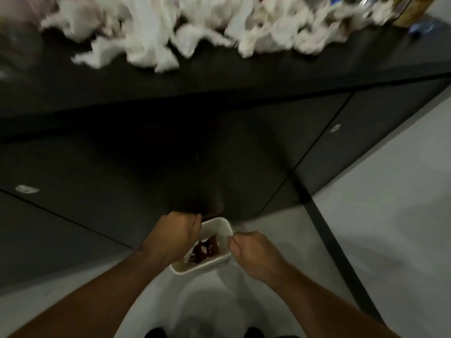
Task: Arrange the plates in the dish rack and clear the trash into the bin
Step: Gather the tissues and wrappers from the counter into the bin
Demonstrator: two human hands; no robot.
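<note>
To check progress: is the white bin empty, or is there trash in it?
Not empty: the bin holds red and white scraps. How full it is, cannot tell.

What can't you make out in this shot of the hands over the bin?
Head view: what the left hand and right hand grip, if anything; their curled fingers face away.
Trash in the bin: red and white bits, too small, partly behind the left hand.
White pile on the counter: motion-blurred, cut off by the top edge.
Plates, dish rack: out of frame.
</note>
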